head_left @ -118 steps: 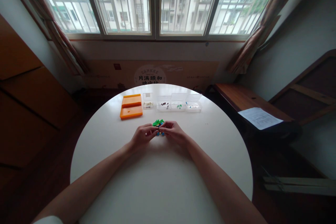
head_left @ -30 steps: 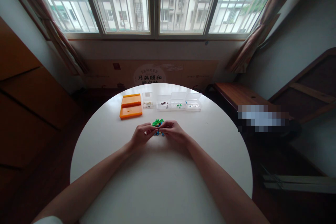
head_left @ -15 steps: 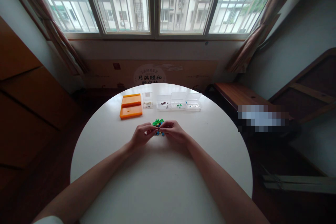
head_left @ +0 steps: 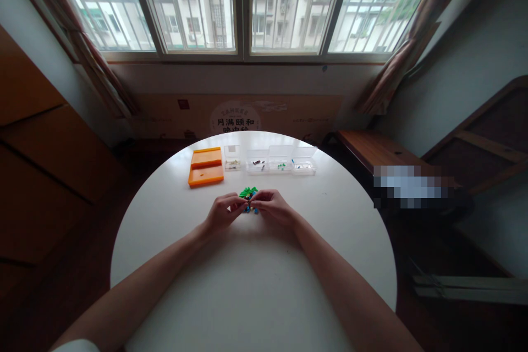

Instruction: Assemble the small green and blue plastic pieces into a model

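While both bare forearms reach over the round white desk, a brown cabinet stands far to the left of the block model. Orange tray: beyond the model and left of it, stepped in two levels, one tiny piece lying on the nearer level. Left hand: just left of the model, thumb and forefinger pinched on its near side. First clear box: beyond the model, slightly left, pale bits inside. Block model: on the desk between the two hands, bright green at the far side, blue toward the near side, partly covered by the fingers. Second clear box: beyond the model, a touch right, dark brown pieces inside. Right hand: just right of the model, fingertips closed on it, meeting those of the left hand; whether a loose piece sits in the pinch is too small to tell. Third clear box: beyond the model and right, small green pieces. Fourth clear box: farther right of the model, a few bits, one blue. Wooden bench: off the desk, well right of the model, a pale pixelated patch over its near part.
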Demonstrator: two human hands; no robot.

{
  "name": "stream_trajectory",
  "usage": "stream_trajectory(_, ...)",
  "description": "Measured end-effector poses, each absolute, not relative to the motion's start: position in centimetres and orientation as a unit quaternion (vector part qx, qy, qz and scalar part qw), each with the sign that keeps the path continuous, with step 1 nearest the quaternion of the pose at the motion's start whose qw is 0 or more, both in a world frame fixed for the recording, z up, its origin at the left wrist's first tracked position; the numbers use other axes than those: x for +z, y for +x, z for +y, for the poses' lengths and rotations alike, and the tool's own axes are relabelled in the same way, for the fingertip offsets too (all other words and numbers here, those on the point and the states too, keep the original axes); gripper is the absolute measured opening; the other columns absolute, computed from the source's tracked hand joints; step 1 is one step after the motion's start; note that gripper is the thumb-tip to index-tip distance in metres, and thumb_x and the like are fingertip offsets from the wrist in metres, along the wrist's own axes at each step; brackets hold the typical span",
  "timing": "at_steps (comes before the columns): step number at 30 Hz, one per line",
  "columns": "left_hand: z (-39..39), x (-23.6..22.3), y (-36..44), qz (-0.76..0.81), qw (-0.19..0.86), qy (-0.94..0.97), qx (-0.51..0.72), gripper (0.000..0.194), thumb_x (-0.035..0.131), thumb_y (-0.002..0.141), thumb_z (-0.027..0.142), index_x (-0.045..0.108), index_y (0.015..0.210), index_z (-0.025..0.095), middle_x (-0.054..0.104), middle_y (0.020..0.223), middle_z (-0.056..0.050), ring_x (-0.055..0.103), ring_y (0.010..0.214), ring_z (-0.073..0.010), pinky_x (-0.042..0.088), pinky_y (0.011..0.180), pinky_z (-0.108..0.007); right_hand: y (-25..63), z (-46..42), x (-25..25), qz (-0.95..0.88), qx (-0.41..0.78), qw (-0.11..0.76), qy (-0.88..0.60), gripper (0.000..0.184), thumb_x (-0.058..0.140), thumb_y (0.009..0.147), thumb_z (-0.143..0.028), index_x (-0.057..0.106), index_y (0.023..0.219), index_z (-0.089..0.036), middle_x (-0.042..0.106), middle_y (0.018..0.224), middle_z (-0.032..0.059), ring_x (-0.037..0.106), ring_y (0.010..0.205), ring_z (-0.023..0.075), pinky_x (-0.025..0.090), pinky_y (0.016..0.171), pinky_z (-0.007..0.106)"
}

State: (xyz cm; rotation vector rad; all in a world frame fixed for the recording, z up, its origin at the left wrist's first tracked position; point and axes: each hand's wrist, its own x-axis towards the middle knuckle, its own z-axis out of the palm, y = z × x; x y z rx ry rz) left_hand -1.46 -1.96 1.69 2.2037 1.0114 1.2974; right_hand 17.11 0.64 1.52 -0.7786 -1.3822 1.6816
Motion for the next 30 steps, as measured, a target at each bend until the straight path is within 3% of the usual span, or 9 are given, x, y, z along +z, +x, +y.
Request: stream_trajectory(30, -1.94, 1.69, -1.46, 0.364, 0.198, 0.785, 0.460, 0.016, 0.057, 0.081, 0.025, 0.066, 0.075, 0.013, 0.056, 0.062, -0.002, 0.050, 0.051, -0.0074, 0.041, 0.050, -0.018, 17.18, 0.72, 1.35, -0.548, 0.668, 0.398, -0.308, 0.024, 0.075, 0.061, -0.031, 0.069, 0.076, -0.013, 0.063, 0.067, 0.0021, 0.049, 0.054, 0.0078, 0.033, 0.050, 0.021)
